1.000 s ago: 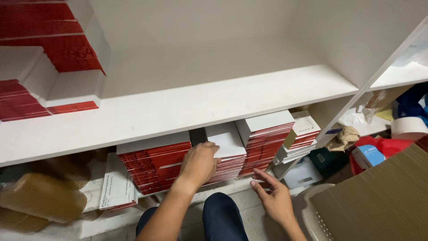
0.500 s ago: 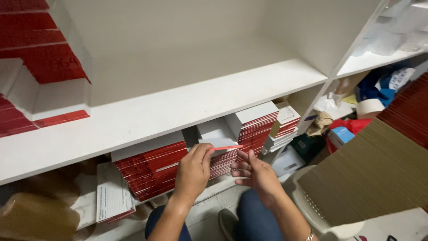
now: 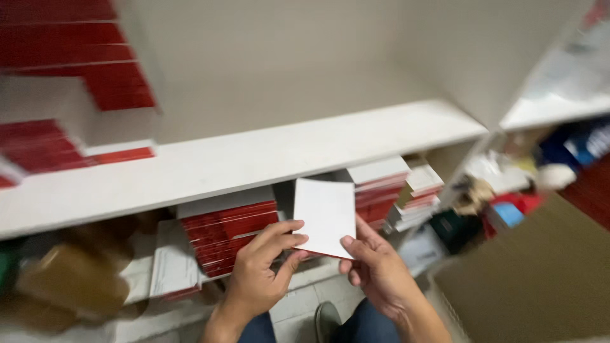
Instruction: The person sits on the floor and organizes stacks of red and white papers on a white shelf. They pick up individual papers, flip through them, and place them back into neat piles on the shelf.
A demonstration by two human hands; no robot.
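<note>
Both hands hold a thin booklet (image 3: 325, 216) with a white face and red edge, lifted in front of the lower shelf. My left hand (image 3: 262, 270) grips its lower left corner. My right hand (image 3: 375, 270) grips its lower right edge. Behind it, under the white shelf board (image 3: 267, 155), stand stacks of red-edged booklets (image 3: 225, 232) on the left and another stack (image 3: 380, 189) on the right.
More red booklets (image 3: 70, 76) fill the upper left compartment. A brown cardboard box (image 3: 540, 279) stands at the right. Brown padded envelopes (image 3: 70, 279) lie at the lower left. Mixed clutter (image 3: 502, 203) sits in the right-hand shelf bay. My legs and a shoe (image 3: 327, 317) show below.
The hands have pulled one booklet out of the middle stack and raised it, its white face now turned up. The camera has swung slightly left.
</note>
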